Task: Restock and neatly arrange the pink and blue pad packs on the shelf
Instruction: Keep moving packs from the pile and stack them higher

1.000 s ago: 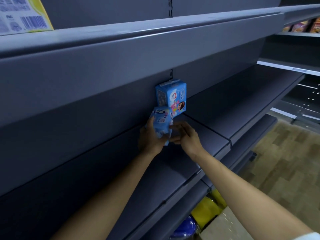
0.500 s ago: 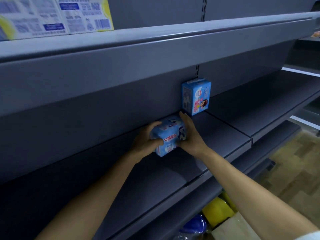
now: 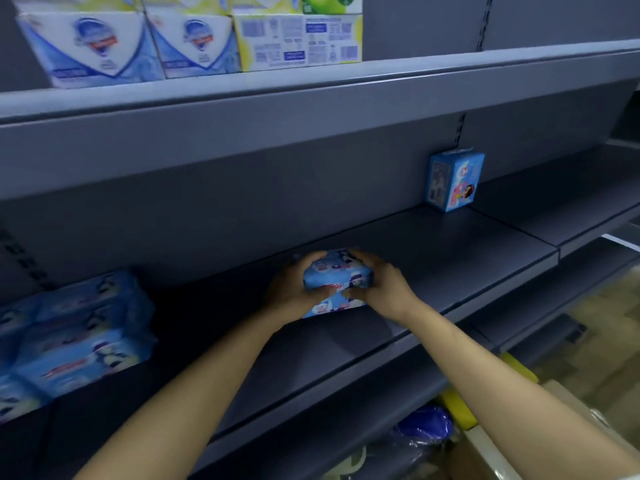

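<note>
On the grey shelf [image 3: 433,258] lies a blue pad pack [image 3: 337,282]. The left hand [image 3: 294,289] and right hand [image 3: 384,289] both grip it from its sides

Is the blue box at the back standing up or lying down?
Standing up: the blue box sits on the shelf, taller than wide.

Left grip [image 3: 294,289], right grip [image 3: 384,289] bare — forearms [image 3: 194,393] bare too.

stacked blue packs [image 3: 74,341]: blurred, cut off left | held pack [image 3: 337,277]: print unreadable
</note>
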The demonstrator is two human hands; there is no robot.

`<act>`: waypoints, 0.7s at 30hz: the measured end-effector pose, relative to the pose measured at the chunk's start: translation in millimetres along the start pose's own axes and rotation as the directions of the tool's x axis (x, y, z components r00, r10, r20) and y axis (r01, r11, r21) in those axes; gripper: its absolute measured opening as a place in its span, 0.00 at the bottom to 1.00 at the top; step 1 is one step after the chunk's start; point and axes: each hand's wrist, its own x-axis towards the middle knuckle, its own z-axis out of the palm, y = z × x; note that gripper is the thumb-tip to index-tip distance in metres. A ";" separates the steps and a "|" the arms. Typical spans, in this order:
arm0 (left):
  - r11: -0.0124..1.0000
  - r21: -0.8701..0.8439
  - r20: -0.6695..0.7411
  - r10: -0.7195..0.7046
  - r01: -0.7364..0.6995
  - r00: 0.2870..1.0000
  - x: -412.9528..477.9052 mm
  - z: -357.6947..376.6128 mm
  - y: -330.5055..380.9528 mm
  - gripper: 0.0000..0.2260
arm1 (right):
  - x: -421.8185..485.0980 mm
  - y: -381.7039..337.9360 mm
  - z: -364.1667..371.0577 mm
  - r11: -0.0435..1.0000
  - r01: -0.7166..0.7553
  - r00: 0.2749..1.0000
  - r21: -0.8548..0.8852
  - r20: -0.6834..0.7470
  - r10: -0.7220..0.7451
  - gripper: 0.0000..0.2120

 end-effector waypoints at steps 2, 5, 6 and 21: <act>1.000 -0.018 0.001 -0.023 0.023 1.000 -23.8 -16.7 -7.1 0.25 | -14.8 -15.4 16.8 1.000 0.021 0.999 -0.018 0.033 -0.020 0.34; 0.999 -0.033 0.016 -0.038 0.038 0.999 -56.6 -39.5 -15.5 0.25 | -37.8 -37.3 42.0 0.999 0.037 0.999 -0.032 0.024 -0.037 0.32; 0.999 -0.027 0.018 -0.036 0.036 0.999 -66.3 -47.0 -17.4 0.25 | -44.5 -43.6 50.0 0.999 0.041 0.999 -0.027 0.008 -0.041 0.32; 0.992 -0.024 -0.132 -0.124 0.122 0.984 -188.8 -113.7 -40.4 0.28 | -94.5 -111.3 132.3 0.986 0.118 0.980 0.115 0.148 -0.135 0.29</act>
